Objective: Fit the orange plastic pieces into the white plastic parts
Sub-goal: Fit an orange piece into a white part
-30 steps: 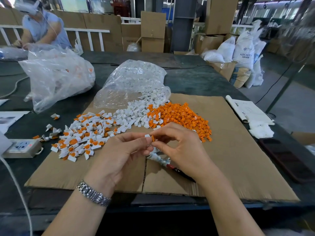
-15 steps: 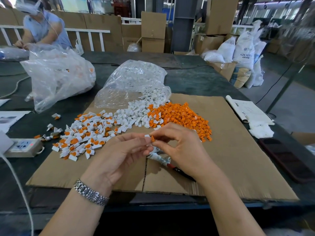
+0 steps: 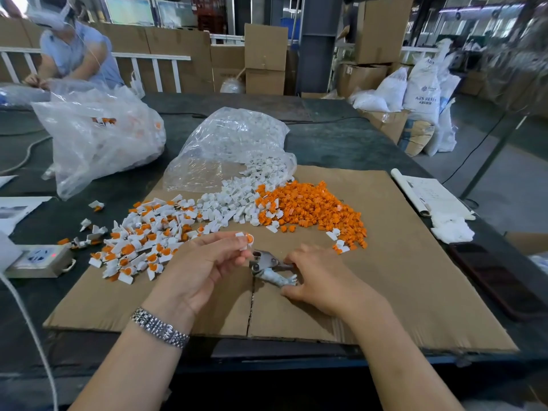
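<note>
The left hand (image 3: 204,262) pinches a white part with an orange piece in it (image 3: 245,239) above the cardboard sheet (image 3: 400,277) on the counter (image 3: 341,143). At its 3 o'clock, the right hand (image 3: 323,280) grips metal pliers (image 3: 271,269). Loose orange pieces (image 3: 314,207) lie at 12 o'clock.

Left hand (image 3: 204,262) pinching white part with orange piece (image 3: 245,239), right hand (image 3: 323,277) gripping pliers (image 3: 268,268)
</note>
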`<state>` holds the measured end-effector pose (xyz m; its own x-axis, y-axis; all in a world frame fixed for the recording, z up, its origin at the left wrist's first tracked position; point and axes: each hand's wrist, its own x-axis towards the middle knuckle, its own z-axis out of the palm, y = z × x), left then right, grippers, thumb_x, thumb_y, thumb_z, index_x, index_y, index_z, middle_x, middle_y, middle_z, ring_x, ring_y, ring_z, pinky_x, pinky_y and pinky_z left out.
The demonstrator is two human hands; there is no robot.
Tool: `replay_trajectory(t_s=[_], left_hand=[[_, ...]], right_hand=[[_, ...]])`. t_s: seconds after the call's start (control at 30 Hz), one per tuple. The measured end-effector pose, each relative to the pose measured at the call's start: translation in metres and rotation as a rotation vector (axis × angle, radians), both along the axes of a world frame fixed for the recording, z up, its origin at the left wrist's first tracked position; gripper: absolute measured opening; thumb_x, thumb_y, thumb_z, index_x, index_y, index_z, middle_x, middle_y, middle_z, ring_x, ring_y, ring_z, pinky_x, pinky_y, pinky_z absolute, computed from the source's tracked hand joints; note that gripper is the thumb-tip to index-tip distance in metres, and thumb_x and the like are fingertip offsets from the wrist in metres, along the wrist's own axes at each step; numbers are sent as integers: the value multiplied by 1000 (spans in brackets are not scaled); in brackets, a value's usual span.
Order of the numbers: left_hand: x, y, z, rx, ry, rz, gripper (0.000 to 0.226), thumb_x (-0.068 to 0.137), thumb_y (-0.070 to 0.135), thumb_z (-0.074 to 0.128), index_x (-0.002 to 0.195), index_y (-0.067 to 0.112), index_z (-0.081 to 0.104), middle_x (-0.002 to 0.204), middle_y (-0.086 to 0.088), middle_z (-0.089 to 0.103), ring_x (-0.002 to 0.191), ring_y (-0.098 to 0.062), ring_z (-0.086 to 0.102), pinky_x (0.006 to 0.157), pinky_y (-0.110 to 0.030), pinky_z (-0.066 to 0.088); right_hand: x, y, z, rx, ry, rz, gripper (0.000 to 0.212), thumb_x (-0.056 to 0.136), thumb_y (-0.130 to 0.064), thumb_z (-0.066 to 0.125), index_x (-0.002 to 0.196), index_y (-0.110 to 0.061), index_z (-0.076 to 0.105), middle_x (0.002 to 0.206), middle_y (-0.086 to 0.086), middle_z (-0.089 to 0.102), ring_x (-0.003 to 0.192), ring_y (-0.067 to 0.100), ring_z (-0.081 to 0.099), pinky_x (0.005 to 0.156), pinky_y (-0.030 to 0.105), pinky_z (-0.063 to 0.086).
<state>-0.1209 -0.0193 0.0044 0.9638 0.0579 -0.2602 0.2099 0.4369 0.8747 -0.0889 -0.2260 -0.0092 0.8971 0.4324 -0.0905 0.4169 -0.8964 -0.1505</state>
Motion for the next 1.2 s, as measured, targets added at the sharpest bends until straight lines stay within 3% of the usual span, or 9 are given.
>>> replay_trajectory(t_s=[0.2,0.3,0.37,0.47,0.57,0.67,0.8,0.97,1.2], left_hand=[[6,3,-1,-19,6,37,18,60,8,85,77,5,82,83,-12,76,69,-16,74,57,-19,58],[10,4,1,-11,-23,85,19,62,10,86,80,6,81,82,-10,76,72,-16,74,55,-19,56],[14,3,3,5,-47,101,18,63,12,86,79,8,81,77,-6,76,73,-16,75,56,-18,55],[18,2,7,0,-71,92,17,63,13,86,79,8,82,77,-6,76,71,-14,75,54,-18,55],[20,1,8,34,-78,110,33,61,15,86,91,5,76,78,-7,76,70,-14,75,52,-17,53],[22,1,7,63,-82,116,29,64,14,85,90,6,75,78,-6,76,70,-13,74,52,-17,51],[24,0,5,84,-72,118,14,79,5,80,92,4,74,84,-10,78,69,-13,74,51,-17,51],[23,-2,4,111,-68,126,8,80,4,79,86,4,75,83,-12,78,68,-14,74,51,-17,52],[20,-5,3,102,-41,154,3,82,1,77,84,2,74,71,-9,74,55,-9,68,52,-17,54]], right_hand=[[4,10,13,266,116,-106,19,98,-37,51,88,-22,51,83,-3,49,65,12,50,53,24,34],[9,10,34,407,249,-145,32,103,-33,50,76,-15,50,72,6,61,65,28,61,58,33,44],[9,14,46,532,473,-155,24,103,-21,51,84,-6,57,79,19,69,77,38,70,66,35,55],[4,22,55,709,695,-176,13,104,-11,50,95,-2,53,90,23,64,81,32,66,78,42,60],[3,26,57,729,667,-153,11,105,-13,48,96,-8,53,96,15,68,81,20,68,80,41,59],[1,27,58,689,632,-125,12,105,-15,47,96,-11,53,95,10,70,84,17,69,85,44,56],[-4,29,56,667,625,-87,16,107,-18,44,92,-15,51,88,7,67,78,15,68,75,36,52],[-11,32,55,681,544,-84,28,108,-28,43,81,-19,48,67,3,56,43,2,54,46,16,46],[-13,38,49,593,379,-120,42,105,-48,42,75,-19,47,55,1,52,35,5,47,44,17,44]])
